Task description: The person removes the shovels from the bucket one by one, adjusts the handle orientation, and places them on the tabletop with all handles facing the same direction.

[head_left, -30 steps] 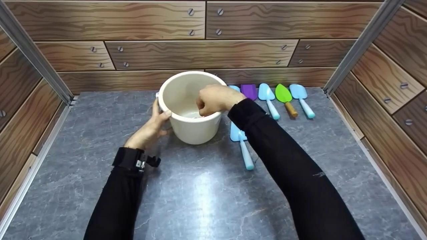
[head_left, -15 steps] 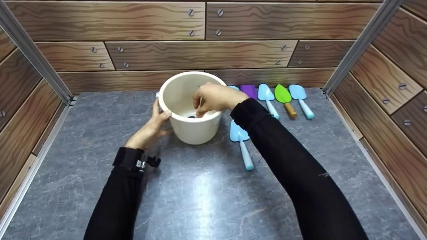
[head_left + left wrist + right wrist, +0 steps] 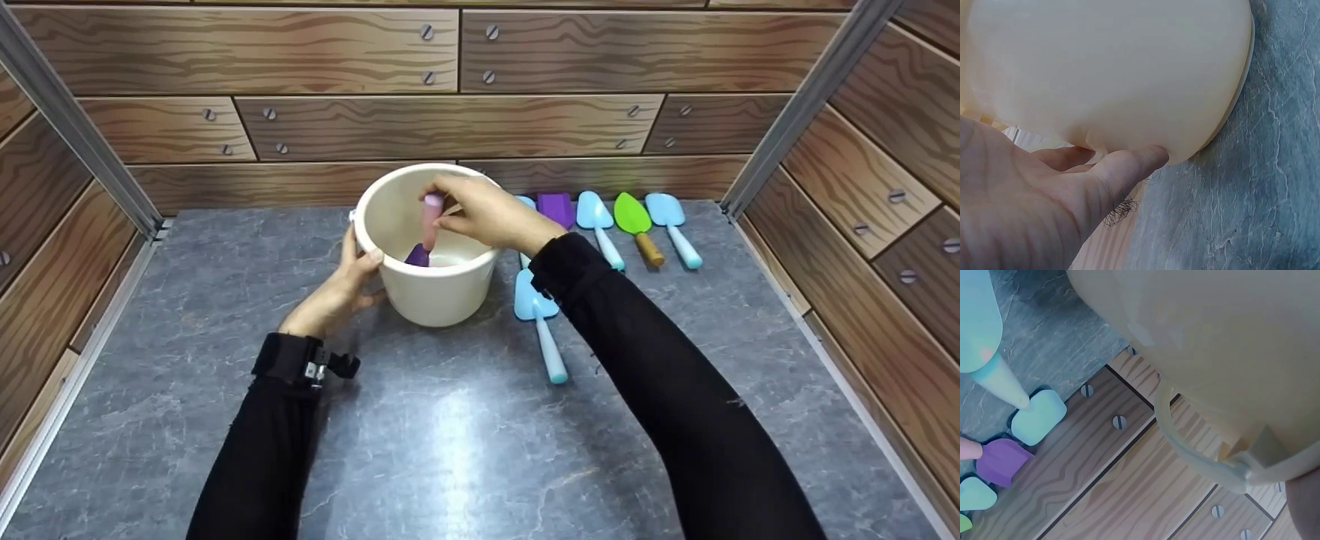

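A cream bucket [image 3: 440, 298] stands upright on the grey marbled surface. My left hand [image 3: 330, 292] grips its left side, thumb at the rim; in the left wrist view the fingers of this hand [image 3: 1129, 163] touch the outer wall. Over the bucket's mouth, my right hand [image 3: 491, 214] pinches the pink handle of a small shovel [image 3: 431, 219]. Its purple blade points down inside the bucket, the tip hidden by the front rim. The right wrist view shows mostly the bucket wall [image 3: 1213, 343] and its bail handle [image 3: 1185, 453], with little of the hand visible.
Right of the bucket lies a blue trowel [image 3: 534, 298]. Behind it a row holds a purple shovel [image 3: 555, 208], a blue trowel [image 3: 594, 211], a green trowel [image 3: 632, 214] and another blue one [image 3: 666, 210]. Wood-patterned walls [image 3: 345, 52] enclose the surface.
My right hand has risen from deep in the bucket and tilted up, bringing the pink-handled purple shovel into sight. The left hand and bucket have stayed put.
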Available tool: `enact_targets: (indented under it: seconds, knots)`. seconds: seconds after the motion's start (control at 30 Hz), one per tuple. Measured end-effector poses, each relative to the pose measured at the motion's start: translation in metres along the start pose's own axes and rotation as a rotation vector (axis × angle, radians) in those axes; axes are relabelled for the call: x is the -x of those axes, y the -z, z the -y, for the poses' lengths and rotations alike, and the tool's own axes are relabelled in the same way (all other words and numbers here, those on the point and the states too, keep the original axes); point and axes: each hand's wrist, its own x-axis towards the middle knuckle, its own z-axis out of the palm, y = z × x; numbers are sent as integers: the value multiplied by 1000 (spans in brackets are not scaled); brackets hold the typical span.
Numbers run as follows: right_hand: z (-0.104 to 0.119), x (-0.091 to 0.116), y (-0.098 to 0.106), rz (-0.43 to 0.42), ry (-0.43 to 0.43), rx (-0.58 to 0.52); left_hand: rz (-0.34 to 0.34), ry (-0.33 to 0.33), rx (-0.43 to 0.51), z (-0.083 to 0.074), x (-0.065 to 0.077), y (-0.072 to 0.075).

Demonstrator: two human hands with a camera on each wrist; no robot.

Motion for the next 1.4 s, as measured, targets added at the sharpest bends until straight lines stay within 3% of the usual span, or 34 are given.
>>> enact_targets:
  seconds: [0.43, 0.63, 1.4]
  knots:
    - [-3, 9, 7, -67, 15, -118, 0, 5, -33, -1, 0, 1]
    - [-3, 15, 14, -107, -6, -167, 10, 2, -1, 0, 0, -1]
    - [17, 53, 45, -464, 126, -260, 26, -13, -7, 0, 2, 2]
